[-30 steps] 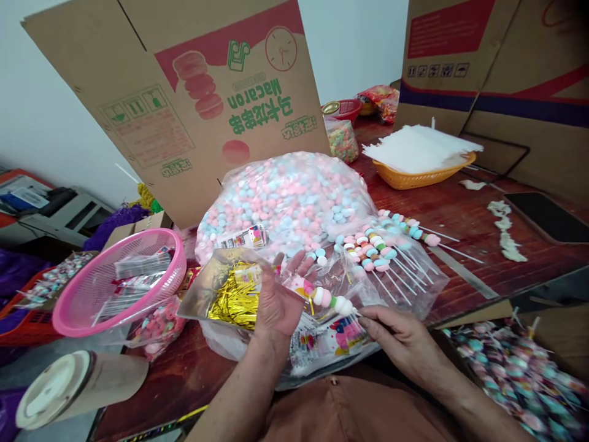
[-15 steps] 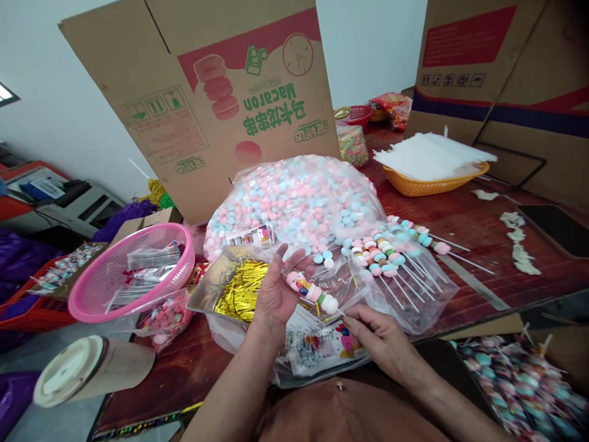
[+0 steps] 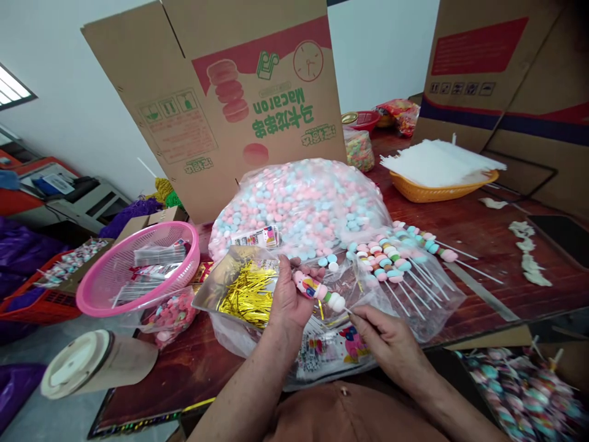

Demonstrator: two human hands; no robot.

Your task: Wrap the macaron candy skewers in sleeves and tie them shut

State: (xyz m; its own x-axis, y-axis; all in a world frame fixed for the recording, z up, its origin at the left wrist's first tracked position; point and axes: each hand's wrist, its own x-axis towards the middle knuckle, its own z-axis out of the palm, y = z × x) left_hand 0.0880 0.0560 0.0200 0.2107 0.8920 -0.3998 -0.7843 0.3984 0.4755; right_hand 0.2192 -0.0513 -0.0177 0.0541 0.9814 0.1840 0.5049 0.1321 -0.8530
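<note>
A candy skewer (image 3: 327, 296) with pink, green and white pieces slants in front of me, its upper end covered by a printed clear wrapper. My left hand (image 3: 289, 291) is closed round that wrapped end. With a pinch, my right hand (image 3: 384, 334) grips the white stick below the lowest white candy. Under the hands lie printed wrappers (image 3: 329, 351) on clear plastic. Gold twist ties (image 3: 248, 298) fill a metal tray just left of my left hand. Several unwrapped candy skewers (image 3: 386, 259) rest on a plastic sheet beyond my right hand.
Behind the hands sits a big bag of pastel candies (image 3: 294, 205) against a cardboard box (image 3: 271, 80). A pink basket (image 3: 87, 288) and a lidded cup (image 3: 119, 362) are on the left. White sticks (image 3: 442, 161) fill a yellow basket; finished skewers (image 3: 524, 387) lie lower right.
The fingers of my left hand have curled in closer round the wrapped end of the skewer. My right hand still pinches the stick. The whole view has shifted slightly.
</note>
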